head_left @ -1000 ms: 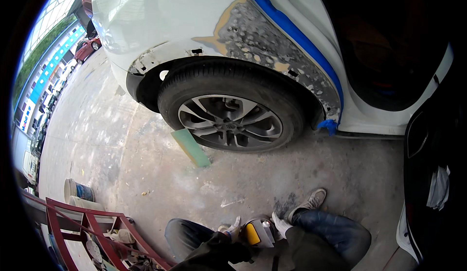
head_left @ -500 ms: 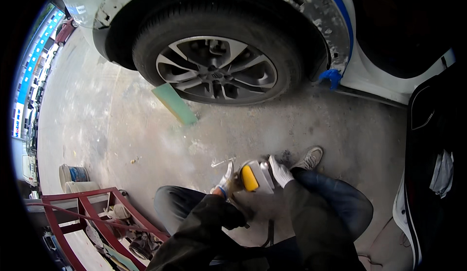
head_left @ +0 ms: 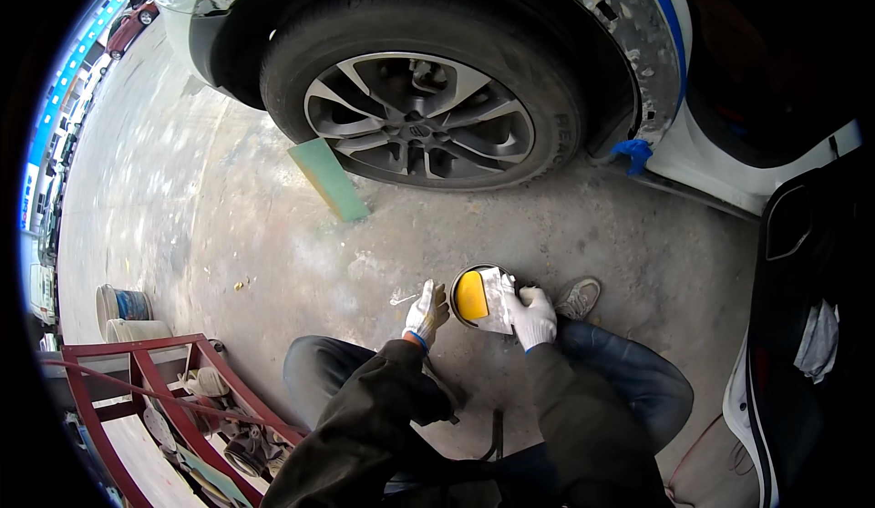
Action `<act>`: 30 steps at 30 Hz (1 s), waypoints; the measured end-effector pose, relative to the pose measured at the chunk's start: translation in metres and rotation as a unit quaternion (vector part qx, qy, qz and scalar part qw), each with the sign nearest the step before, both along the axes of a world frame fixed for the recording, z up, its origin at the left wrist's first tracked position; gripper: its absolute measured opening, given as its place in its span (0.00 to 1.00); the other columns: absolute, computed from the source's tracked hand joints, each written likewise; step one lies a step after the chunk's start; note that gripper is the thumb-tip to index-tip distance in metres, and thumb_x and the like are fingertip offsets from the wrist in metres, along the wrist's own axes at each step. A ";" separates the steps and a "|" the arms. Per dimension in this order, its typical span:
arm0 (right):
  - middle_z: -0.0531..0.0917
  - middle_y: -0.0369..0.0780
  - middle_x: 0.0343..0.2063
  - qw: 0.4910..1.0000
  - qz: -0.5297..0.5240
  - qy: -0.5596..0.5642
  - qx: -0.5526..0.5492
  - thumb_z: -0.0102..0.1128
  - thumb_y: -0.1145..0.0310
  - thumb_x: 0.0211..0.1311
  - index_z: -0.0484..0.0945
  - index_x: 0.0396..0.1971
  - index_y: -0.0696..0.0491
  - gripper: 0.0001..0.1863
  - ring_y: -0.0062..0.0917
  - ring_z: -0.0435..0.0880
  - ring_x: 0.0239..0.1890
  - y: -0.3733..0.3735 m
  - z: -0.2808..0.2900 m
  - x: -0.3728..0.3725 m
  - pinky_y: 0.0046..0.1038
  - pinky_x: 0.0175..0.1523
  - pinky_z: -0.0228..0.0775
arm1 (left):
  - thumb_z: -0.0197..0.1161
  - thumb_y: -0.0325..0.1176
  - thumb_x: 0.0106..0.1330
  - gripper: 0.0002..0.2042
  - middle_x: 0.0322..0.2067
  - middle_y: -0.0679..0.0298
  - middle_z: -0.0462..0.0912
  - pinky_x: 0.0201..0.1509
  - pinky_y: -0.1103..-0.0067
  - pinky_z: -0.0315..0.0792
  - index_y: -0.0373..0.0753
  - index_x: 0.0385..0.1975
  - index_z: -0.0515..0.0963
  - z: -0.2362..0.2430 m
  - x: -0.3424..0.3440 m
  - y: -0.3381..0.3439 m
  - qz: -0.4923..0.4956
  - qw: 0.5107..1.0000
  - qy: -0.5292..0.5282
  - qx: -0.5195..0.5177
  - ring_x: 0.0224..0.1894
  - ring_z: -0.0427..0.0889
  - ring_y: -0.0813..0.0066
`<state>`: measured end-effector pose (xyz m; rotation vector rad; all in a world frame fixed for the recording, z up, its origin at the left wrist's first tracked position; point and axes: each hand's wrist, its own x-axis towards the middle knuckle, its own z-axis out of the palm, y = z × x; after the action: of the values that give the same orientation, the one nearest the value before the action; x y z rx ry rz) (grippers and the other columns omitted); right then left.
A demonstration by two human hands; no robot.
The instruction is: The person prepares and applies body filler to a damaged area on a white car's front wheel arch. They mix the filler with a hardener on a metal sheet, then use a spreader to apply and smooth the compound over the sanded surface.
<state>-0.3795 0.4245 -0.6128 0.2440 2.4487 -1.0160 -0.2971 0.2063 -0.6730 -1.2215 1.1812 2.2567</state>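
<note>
Between my knees a round, dark-rimmed tin (head_left: 456,317) sits low over the floor. A smooth yellow piece or mass (head_left: 471,297) shows in it; I cannot tell which. Beside the yellow, a whitish-grey flat plate (head_left: 495,298) lies across the tin's right part. My right hand (head_left: 536,317), in a white knit glove, grips this plate at its right edge, thumb on top. My left hand (head_left: 427,313), gloved likewise, is just left of the tin with fingers stretched out. Whether it touches the rim is unclear. A thin pale tool (head_left: 399,298) appears just past its fingertips.
Ahead stands a car wheel (head_left: 419,125) under a partly stripped fender (head_left: 629,43). A green foam-like block (head_left: 330,180) leans at the tyre. Left are a bucket (head_left: 128,304) and a red metal frame (head_left: 141,362). An open car door (head_left: 775,262) bounds the right.
My right hand has come from beside the tin onto the plate, its fingers closing round the edge. The left hand has risen slightly. The whole view has shifted a little.
</note>
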 end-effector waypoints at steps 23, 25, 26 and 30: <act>0.79 0.43 0.21 0.963 0.128 0.097 -0.218 0.69 0.60 0.55 0.78 0.27 0.60 0.17 0.20 0.72 0.26 0.036 0.092 0.023 0.31 0.34 0.69 | 0.65 0.36 0.67 0.25 0.56 0.57 0.79 0.62 0.78 0.68 0.31 0.61 0.71 0.147 0.022 0.024 -0.075 0.939 0.231 -0.244 0.56 0.77 0.73; 0.77 0.38 0.19 0.960 0.120 0.090 -0.235 0.68 0.62 0.58 0.78 0.26 0.60 0.15 0.17 0.71 0.26 0.029 0.104 0.030 0.28 0.33 0.68 | 0.66 0.35 0.66 0.25 0.52 0.56 0.81 0.62 0.78 0.69 0.30 0.60 0.71 0.211 0.037 0.011 -0.112 0.913 0.235 -0.315 0.54 0.79 0.73; 0.79 0.36 0.24 0.958 0.087 0.081 -0.259 0.67 0.65 0.59 0.79 0.29 0.59 0.12 0.15 0.73 0.28 0.034 0.104 0.032 0.25 0.34 0.68 | 0.65 0.34 0.66 0.24 0.52 0.55 0.81 0.61 0.77 0.69 0.30 0.60 0.72 0.245 0.050 0.004 -0.091 0.897 0.278 -0.331 0.53 0.79 0.72; 0.80 0.36 0.31 0.897 -0.083 -0.030 -0.432 0.66 0.66 0.60 0.78 0.34 0.58 0.11 0.19 0.76 0.32 0.035 0.109 0.051 0.26 0.36 0.69 | 0.61 0.31 0.69 0.15 0.46 0.54 0.83 0.54 0.76 0.75 0.30 0.52 0.77 0.275 0.172 -0.055 0.171 0.869 0.325 -0.332 0.47 0.82 0.71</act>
<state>-0.3285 0.4600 -0.5041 0.1721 1.7086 -2.0065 -0.1246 0.1508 -0.3978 -0.9116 2.3030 2.7440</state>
